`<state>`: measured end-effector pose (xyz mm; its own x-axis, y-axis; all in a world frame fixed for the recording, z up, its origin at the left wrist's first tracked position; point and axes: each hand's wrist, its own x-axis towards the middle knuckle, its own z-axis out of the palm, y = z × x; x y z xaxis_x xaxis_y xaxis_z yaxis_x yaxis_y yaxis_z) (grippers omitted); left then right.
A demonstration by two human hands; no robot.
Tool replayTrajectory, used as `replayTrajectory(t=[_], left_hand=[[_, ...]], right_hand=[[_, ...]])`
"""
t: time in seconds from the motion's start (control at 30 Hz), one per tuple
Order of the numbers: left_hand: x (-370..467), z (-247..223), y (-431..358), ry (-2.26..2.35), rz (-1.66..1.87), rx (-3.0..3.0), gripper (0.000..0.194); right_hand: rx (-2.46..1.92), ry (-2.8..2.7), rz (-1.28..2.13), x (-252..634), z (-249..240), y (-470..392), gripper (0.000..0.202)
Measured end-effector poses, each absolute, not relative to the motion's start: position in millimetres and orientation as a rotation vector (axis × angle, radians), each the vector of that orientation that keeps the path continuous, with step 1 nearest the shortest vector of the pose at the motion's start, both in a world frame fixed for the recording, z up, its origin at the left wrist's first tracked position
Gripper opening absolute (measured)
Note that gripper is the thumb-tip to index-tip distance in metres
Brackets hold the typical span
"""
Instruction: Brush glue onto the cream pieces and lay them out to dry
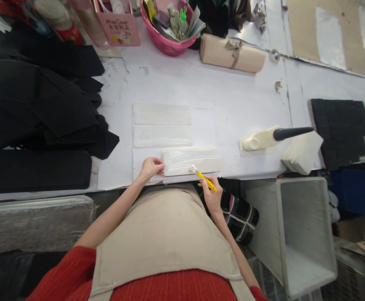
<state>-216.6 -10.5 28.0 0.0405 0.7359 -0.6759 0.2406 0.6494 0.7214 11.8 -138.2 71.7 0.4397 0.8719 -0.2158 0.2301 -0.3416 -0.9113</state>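
In my right hand (213,195) is a small brush with a yellow handle (208,182). Its pale bristles rest on the top piece of a stack of off-white rectangular panels (182,161) near the table's front edge. A wet, glossy white coat with streaks covers much of that top piece. My left hand (152,168) is at the stack's left end, fingers pinched together at its edge; whether they grip the panel is hard to see. Two coated pale panels (162,136) lie side by side just behind the stack.
To the right lies a cream bottle with a black nozzle (264,139), beside off-white pieces (303,151). Black cut pieces (38,96) are heaped at left. A pink basket of tools (172,49) and a beige roll (229,53) stand behind. A grey bin (307,234) is below right.
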Motion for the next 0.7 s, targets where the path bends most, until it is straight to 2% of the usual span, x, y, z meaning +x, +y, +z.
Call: replayTrajectory(t=[0.2,0.33,0.6,0.7], left_hand=[[-217.6,26.4,-11.1,1.502,0.469,0.830,0.014],[-218.4,23.8,-12.2,1.511,0.477,0.860,0.015],[-217.1,22.7,-11.0,1.527,0.459,0.879,0.017],[-217.1,23.0,-10.8,1.536,0.449,0.877,0.019]], right_hand=[[-1.611,-0.967,1.240,-28.5,62.9,-111.4,0.023],[-1.678,-0.855,1.274,-24.9,49.6,-120.5,0.028],[-1.936,-0.625,0.722,72.7,52.8,-152.8,0.032],[-2.014,-0.704,0.484,79.1,62.4,-156.2,0.029]])
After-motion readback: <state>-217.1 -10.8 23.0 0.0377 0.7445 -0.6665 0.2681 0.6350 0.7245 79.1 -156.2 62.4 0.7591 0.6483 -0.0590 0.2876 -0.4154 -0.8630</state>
